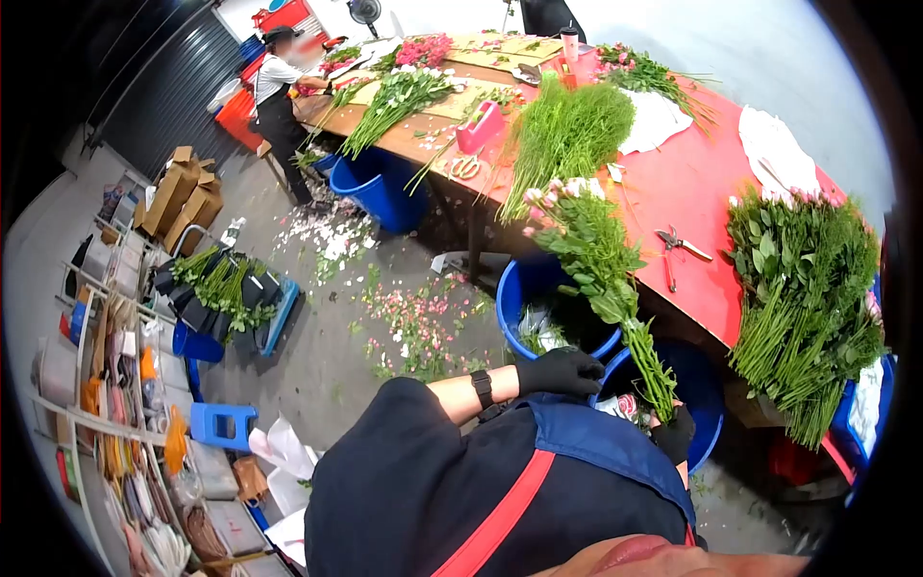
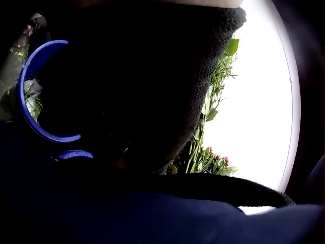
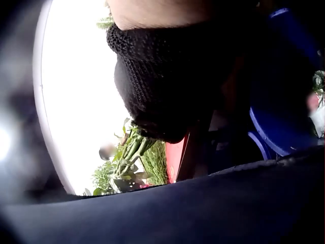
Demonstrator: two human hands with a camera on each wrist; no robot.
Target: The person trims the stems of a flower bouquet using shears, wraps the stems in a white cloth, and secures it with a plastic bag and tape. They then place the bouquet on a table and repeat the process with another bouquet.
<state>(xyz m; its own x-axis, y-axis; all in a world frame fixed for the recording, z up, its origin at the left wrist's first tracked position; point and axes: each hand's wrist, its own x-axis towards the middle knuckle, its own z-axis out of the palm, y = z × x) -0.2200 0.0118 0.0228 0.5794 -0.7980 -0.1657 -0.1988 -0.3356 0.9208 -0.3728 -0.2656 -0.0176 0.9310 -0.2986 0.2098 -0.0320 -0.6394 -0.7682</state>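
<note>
Bunch of leafy stems with pale pink flowers (image 1: 601, 250) is over two blue buckets (image 1: 710, 423), near the edge of the red table top (image 1: 697, 207); its flower heads point toward the table and its stem ends toward the person's body; whether the heads touch the table, I cannot tell. The right hand (image 1: 676, 433), in a black glove, is at the lower end of this bunch; its fingers are curled round the stems, and the right wrist view shows the stems coming out from under the glove. The left hand (image 1: 562, 373), also in a black glove, is near the bucket rims, apart from the bunch's flower heads; its fingers are too dark in the left wrist view, so I cannot tell if they are released or clenched, or if they grasp something.

On the table, pruning shears (image 1: 683, 247) lie with handles apart; a large leafy bunch (image 1: 803, 279) is at the right end of the table, its stems hanging past the edge; feathery greenery (image 1: 567, 125) lies on the other side of the shears, with a pink tape dispenser (image 1: 481, 127) and scissors (image 1: 466, 168) beside it; farther away, another person (image 1: 279, 96) in a dark apron stands at the table; petals and leaves (image 1: 418, 322) are scattered over the floor.
</note>
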